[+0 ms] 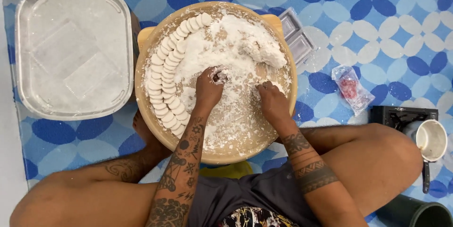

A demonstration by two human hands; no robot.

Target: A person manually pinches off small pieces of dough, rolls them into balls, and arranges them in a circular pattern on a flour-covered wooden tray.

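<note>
Flour-filled wooden bowl (155, 128), white discs (163, 73) along rim, left hand (208, 88) pinching dough piece (219, 75), right hand (272, 100) curled in flour (236, 52)

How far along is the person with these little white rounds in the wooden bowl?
Done: two curved rows of flat white discs line the wooden bowl's left side. In hand: the left hand closes its grip on a small floury piece, while the right hand presses into the loose flour. Left: a big white lump by the far rim is unshaped, and the metal tray holds no discs.
</note>
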